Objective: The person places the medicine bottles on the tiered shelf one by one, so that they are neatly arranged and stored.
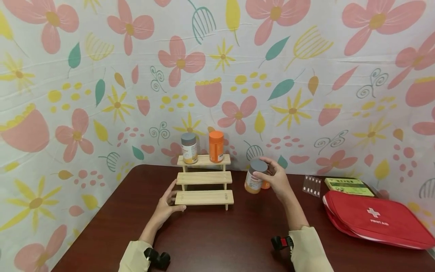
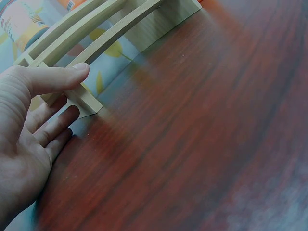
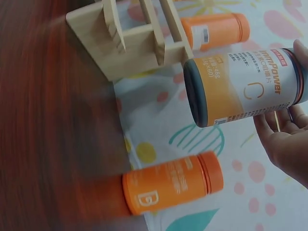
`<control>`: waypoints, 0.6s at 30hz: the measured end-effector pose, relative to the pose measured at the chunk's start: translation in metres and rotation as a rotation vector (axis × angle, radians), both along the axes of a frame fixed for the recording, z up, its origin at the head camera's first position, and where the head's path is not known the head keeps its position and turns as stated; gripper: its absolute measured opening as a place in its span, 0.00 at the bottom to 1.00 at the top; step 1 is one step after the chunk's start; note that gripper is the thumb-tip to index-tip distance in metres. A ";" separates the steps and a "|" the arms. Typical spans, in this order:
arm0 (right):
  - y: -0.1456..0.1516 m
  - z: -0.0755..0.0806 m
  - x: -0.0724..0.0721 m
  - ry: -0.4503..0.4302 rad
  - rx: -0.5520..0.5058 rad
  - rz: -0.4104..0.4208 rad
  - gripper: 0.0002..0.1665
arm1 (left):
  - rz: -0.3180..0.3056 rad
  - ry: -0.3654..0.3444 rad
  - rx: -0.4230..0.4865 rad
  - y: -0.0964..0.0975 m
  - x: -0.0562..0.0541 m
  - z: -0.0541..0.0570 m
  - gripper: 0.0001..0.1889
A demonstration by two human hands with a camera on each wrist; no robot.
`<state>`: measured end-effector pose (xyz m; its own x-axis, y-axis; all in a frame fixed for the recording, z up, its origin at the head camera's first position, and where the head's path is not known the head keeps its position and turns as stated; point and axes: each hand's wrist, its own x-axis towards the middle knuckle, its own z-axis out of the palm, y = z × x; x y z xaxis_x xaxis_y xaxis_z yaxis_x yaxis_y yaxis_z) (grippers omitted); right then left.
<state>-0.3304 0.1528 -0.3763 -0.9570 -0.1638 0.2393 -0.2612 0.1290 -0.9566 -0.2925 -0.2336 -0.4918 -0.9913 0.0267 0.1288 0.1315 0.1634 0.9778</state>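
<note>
Rack (image 1: 204, 178): one, pale grained wood, with three flat shelves in rising steps; standing on the desk (image 1: 221, 234), dark reddish-brown with a faint gloss. Bottles: four in total, all cylindrical with broad caps. On the top shelf (image 1: 203, 159): two, upright and apart, with the white bottle (image 1: 189, 151) under a grey cap at left and the orange bottle (image 1: 216, 149) at right. In the right hand (image 1: 279, 180): grey-capped bottle (image 1: 254, 183), clamped between thumb and fingers near the cap, tilted, raised clear of the desk, right of the rack; label white and orange, printed. Just behind, upright on the desk: second orange bottle (image 3: 166, 185), smooth-sided. Left hand (image 1: 164, 207): at the left end of the rack, thumb and fingers apart; impossible to tell whether pressing on the wood. At the right of the desk: one flat red bag (image 1: 384, 215), fabric, round-cornered; one rectangular yellow-green box (image 1: 348, 187) behind; one blister sheet (image 1: 312, 186) beside the box.
</note>
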 end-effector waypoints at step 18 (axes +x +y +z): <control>-0.068 0.024 -0.014 0.041 0.115 0.133 0.39 | -0.013 0.052 -0.012 0.000 0.000 -0.001 0.53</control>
